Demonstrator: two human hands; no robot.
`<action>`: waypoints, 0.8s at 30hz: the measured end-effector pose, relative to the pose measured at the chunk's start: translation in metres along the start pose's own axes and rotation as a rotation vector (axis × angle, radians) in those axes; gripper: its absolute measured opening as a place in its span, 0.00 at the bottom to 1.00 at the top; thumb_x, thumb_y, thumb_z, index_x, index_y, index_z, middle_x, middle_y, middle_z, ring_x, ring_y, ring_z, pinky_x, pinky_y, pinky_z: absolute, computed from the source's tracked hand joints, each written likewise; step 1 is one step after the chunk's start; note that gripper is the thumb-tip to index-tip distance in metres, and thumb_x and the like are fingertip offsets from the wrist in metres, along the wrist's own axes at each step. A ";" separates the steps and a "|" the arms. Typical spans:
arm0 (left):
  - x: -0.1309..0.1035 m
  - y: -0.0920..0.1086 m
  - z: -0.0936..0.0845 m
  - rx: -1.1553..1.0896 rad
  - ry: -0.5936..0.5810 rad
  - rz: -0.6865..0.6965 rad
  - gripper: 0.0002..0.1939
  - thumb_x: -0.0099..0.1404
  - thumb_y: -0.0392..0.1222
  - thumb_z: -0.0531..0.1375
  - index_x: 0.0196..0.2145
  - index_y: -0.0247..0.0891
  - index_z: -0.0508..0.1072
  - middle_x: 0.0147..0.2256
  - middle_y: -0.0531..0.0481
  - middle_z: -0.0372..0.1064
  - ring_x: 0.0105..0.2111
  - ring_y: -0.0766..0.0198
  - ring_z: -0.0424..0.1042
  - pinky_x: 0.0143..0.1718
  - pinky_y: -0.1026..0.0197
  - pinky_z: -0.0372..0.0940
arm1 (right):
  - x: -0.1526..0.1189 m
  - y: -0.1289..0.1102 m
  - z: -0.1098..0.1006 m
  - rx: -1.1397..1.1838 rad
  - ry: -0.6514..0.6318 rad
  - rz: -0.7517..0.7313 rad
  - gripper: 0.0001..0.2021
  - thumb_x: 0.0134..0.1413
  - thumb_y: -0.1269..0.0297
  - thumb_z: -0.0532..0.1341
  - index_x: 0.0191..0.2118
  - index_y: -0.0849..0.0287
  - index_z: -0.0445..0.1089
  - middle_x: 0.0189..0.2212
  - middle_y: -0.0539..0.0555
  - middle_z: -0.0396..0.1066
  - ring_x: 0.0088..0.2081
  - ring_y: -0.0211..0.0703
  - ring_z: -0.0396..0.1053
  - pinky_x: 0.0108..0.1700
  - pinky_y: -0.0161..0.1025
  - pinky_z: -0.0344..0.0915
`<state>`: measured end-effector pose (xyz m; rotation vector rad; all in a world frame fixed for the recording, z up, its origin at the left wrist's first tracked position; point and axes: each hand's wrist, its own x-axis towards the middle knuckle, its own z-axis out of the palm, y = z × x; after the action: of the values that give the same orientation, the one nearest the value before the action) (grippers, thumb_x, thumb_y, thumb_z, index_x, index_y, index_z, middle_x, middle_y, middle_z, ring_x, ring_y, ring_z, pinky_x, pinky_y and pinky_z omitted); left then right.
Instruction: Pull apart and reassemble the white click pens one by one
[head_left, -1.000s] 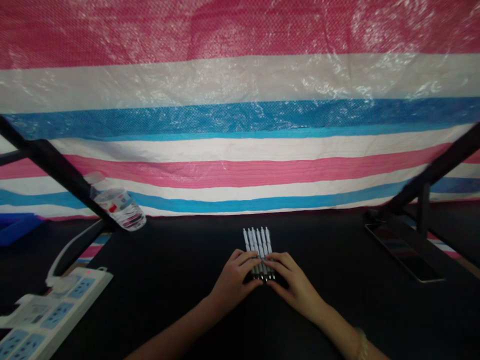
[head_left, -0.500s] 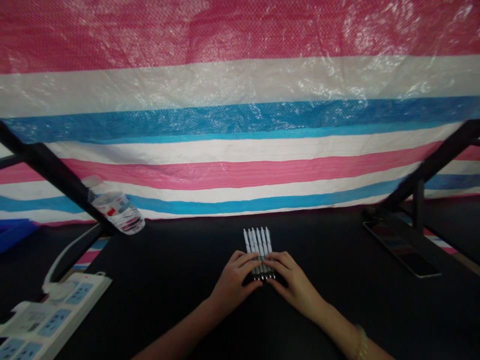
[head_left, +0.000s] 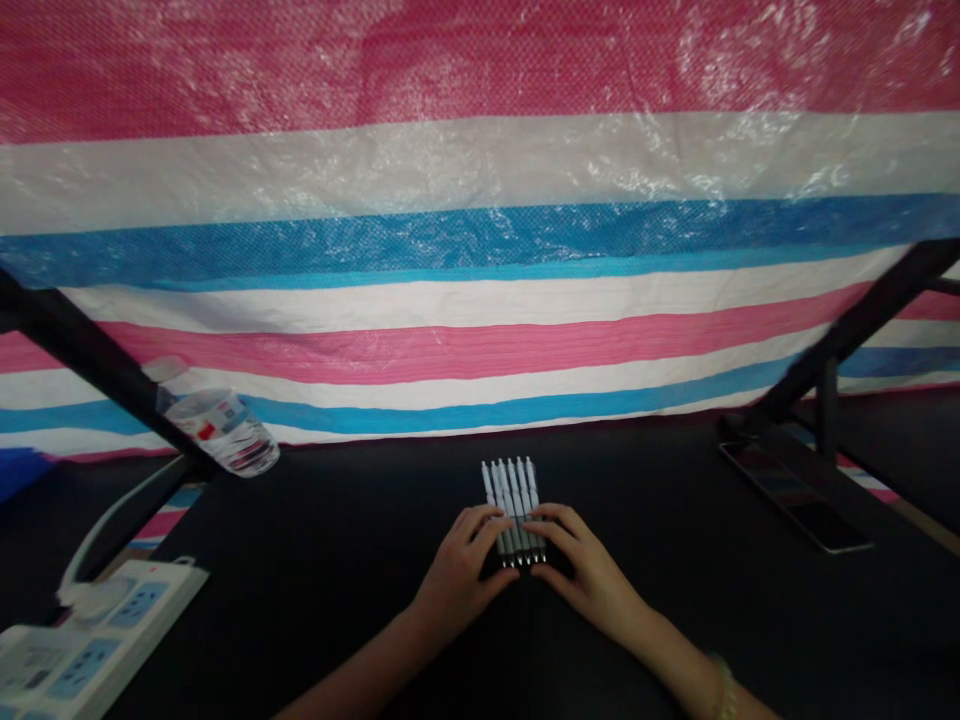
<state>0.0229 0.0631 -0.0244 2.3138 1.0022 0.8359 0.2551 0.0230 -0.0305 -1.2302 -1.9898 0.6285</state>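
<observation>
White pens (head_left: 507,484) in row; left hand (head_left: 456,562), right hand (head_left: 589,568) both half-spread, fingertips touching pens, thumbs near tips.

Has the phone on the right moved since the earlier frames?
No: the phone lies unchanged against the black frame leg beside it; the view itself shifted.
</observation>
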 end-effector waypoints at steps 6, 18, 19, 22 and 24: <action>-0.001 0.002 0.000 -0.036 0.014 -0.043 0.30 0.54 0.29 0.70 0.54 0.44 0.72 0.53 0.42 0.72 0.53 0.46 0.73 0.55 0.43 0.71 | 0.000 -0.001 -0.003 0.047 -0.003 0.005 0.24 0.60 0.76 0.61 0.60 0.51 0.68 0.59 0.60 0.65 0.61 0.54 0.66 0.62 0.52 0.66; 0.002 0.007 -0.004 -0.091 0.029 -0.078 0.29 0.53 0.26 0.69 0.52 0.42 0.71 0.49 0.42 0.73 0.50 0.48 0.74 0.53 0.46 0.72 | -0.004 -0.002 -0.003 0.062 0.002 0.008 0.28 0.56 0.78 0.62 0.61 0.51 0.66 0.60 0.61 0.64 0.62 0.55 0.64 0.64 0.54 0.64; 0.001 0.007 -0.004 -0.097 0.029 -0.077 0.29 0.53 0.26 0.69 0.52 0.42 0.71 0.49 0.42 0.73 0.49 0.48 0.74 0.52 0.46 0.72 | -0.004 -0.002 -0.003 0.063 0.000 0.008 0.28 0.56 0.78 0.62 0.62 0.52 0.66 0.60 0.61 0.63 0.62 0.54 0.64 0.64 0.54 0.64; 0.001 0.008 -0.004 -0.109 0.034 -0.075 0.29 0.53 0.25 0.69 0.51 0.41 0.71 0.49 0.42 0.73 0.49 0.49 0.74 0.52 0.46 0.72 | -0.004 -0.004 -0.003 0.069 0.001 0.016 0.29 0.55 0.79 0.61 0.62 0.52 0.66 0.60 0.61 0.63 0.62 0.54 0.64 0.65 0.54 0.63; 0.001 0.008 -0.004 -0.122 0.044 -0.075 0.29 0.53 0.25 0.68 0.51 0.41 0.71 0.49 0.42 0.73 0.49 0.49 0.74 0.52 0.46 0.71 | -0.003 -0.005 -0.004 0.076 -0.001 0.030 0.29 0.55 0.80 0.61 0.61 0.52 0.67 0.60 0.60 0.64 0.62 0.54 0.64 0.65 0.54 0.63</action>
<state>0.0241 0.0598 -0.0163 2.1512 1.0209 0.8954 0.2563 0.0185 -0.0248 -1.2157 -1.9333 0.7134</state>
